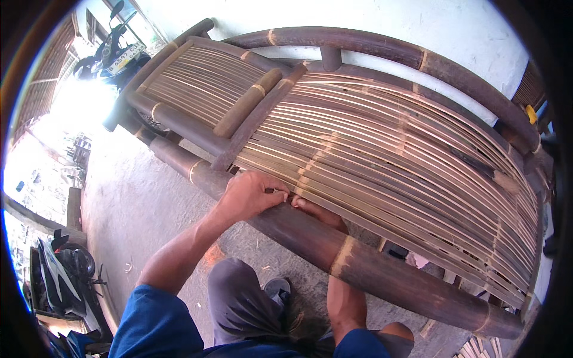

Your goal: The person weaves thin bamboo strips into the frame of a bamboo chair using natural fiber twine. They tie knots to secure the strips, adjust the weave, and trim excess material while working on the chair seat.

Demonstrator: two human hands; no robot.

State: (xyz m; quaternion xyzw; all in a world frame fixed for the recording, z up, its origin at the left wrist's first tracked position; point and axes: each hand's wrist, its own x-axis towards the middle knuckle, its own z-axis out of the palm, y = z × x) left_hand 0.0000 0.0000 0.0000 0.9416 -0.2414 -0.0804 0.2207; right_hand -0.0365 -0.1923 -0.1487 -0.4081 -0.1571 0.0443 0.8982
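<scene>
A long bamboo bench with dark poles stretches across the view, its seat made of thin bamboo slats. At the near edge of the slats, my left hand is closed in a pinch, above the thick front pole. My right hand comes up from beneath that pole, its forearm passing behind it. Its fingertips are bent together close to the left fingertips. Whatever lies between the fingers of both hands is too small to make out. Farther right, a knife with a wooden handle and dark blade rests on the slats.
A motorcycle stands beyond the bench's far left end, and another at the lower left. Behind the bench rises a white wall. Cut bamboo strips lie on the concrete floor at lower right.
</scene>
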